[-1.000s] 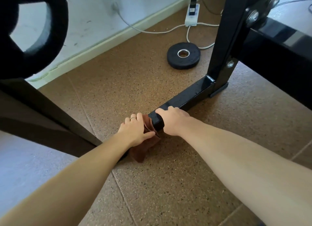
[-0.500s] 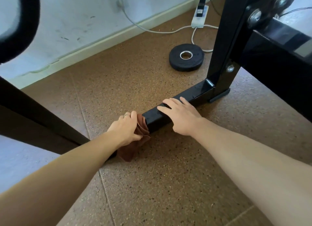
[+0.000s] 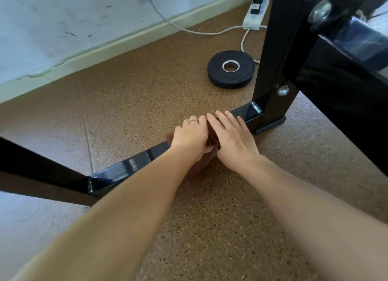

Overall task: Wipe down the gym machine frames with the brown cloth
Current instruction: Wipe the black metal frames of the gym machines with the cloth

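No readable text, label, brand, number or sign appears anywhere. A small pale patch on the black plug (image 3: pixel 256 6) in the power strip (image 3: pixel 255 18) is too blurred to read.

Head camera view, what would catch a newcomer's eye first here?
Two bare hands meet mid-frame on a black floor bar: the left hand grips a brown cloth draped over it, the right hand lies flat beside. Behind, a black weight plate lies on the speckled brown floor, by the upright post.
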The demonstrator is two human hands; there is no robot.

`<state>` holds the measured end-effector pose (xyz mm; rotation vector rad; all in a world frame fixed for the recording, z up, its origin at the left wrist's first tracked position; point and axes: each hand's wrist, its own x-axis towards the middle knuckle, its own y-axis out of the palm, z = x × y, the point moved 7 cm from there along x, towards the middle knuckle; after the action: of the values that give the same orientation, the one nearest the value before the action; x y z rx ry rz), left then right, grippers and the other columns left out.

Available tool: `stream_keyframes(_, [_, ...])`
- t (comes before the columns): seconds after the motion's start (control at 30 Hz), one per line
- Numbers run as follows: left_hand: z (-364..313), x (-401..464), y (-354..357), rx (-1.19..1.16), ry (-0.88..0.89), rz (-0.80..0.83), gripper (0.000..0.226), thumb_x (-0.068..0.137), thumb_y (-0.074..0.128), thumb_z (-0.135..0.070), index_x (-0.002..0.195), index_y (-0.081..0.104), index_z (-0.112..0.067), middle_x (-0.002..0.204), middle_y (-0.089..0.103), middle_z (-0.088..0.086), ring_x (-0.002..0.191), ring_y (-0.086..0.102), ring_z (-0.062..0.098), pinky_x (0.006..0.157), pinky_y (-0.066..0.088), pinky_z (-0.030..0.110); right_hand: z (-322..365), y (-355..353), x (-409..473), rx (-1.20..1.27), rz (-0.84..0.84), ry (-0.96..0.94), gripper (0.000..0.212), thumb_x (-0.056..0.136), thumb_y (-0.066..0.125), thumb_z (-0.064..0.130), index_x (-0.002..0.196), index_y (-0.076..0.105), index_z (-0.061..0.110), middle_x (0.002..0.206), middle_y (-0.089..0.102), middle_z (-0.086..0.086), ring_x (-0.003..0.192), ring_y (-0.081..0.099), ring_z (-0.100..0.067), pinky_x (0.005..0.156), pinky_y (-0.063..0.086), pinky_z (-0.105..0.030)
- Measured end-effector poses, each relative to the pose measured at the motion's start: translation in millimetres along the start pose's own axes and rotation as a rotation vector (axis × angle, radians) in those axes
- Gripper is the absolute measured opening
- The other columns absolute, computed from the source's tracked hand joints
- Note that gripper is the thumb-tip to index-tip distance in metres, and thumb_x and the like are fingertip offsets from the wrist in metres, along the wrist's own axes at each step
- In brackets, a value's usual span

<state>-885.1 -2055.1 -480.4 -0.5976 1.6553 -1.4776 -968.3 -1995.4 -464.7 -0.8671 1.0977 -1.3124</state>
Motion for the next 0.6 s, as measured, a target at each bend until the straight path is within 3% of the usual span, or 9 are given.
stream_keyframes(0.1, [0,5,1,-0.104,0.075,-0.057,0.105,0.078,0.075,-0.059,0.152,0.021,-0.008,0.142,0.044,0.013,0.131,0.047,0.033,0.104,0.044,0.047,3,-13,0,0.066,-0.074,-0.031,0.092,0.091,0.070,0.009,0.163,0.015,0.023,0.170,0.018,-0.004,0.158,0.010,-0.022,0.129,0.007,-0.042])
stream_keyframes(0.17, [15,-2,-2,-0.260,0.135,-0.005,0.125,0.065,0.077,-0.071,0.156,0.013,-0.012,0.150,0.040,0.012,0.137,0.043,0.031,0.111,0.040,0.048,10,-17,1,0.118,-0.098,-0.072,0.083,0.094,0.065,0.010,0.162,0.021,0.022,0.169,0.023,-0.003,0.157,0.014,-0.020,0.129,0.008,-0.040])
stream_keyframes(0.27, [68,-29,-1,-0.261,0.019,0.080,0.141,0.059,0.073,-0.082,0.160,0.003,-0.014,0.165,0.019,0.010,0.152,0.021,0.027,0.123,0.022,0.045,39,-10,2,0.139,-0.120,-0.193,0.065,0.098,0.050,0.020,0.160,0.030,0.018,0.166,0.032,-0.004,0.155,0.021,-0.020,0.129,0.013,-0.044])
stream_keyframes(0.33, [105,-57,10,-0.174,-0.063,0.145,0.144,0.056,0.071,-0.086,0.160,0.004,-0.012,0.166,0.018,0.011,0.152,0.020,0.026,0.124,0.021,0.042,68,6,4,0.095,-0.112,-0.288,0.060,0.102,0.042,0.035,0.159,0.034,0.019,0.164,0.035,-0.006,0.154,0.025,-0.023,0.127,0.015,-0.048])
stream_keyframes(0.4, [128,-79,25,-0.123,-0.104,0.186,0.135,0.058,0.071,-0.084,0.156,0.015,-0.011,0.158,0.032,0.010,0.145,0.034,0.027,0.119,0.030,0.038,94,30,6,-0.012,-0.070,-0.323,0.059,0.106,0.033,0.047,0.159,0.032,0.023,0.165,0.033,-0.008,0.154,0.023,-0.028,0.127,0.012,-0.052])
stream_keyframes(0.5, [136,-86,34,-0.085,-0.108,0.092,0.081,0.075,0.074,-0.067,0.128,0.041,-0.016,0.125,0.053,0.005,0.116,0.057,0.025,0.094,0.047,0.035,106,47,16,-0.139,-0.085,-0.238,0.057,0.108,0.027,0.048,0.158,0.035,0.021,0.158,0.042,-0.012,0.150,0.029,-0.034,0.126,0.012,-0.054])
stream_keyframes(0.6, [128,-83,30,-0.043,-0.088,0.059,0.059,0.085,0.069,-0.059,0.117,0.042,-0.019,0.118,0.055,0.003,0.109,0.060,0.023,0.088,0.051,0.035,95,45,17,-0.098,-0.148,-0.248,0.051,0.109,0.030,0.040,0.154,0.043,0.018,0.144,0.054,-0.008,0.141,0.042,-0.030,0.124,0.021,-0.049])
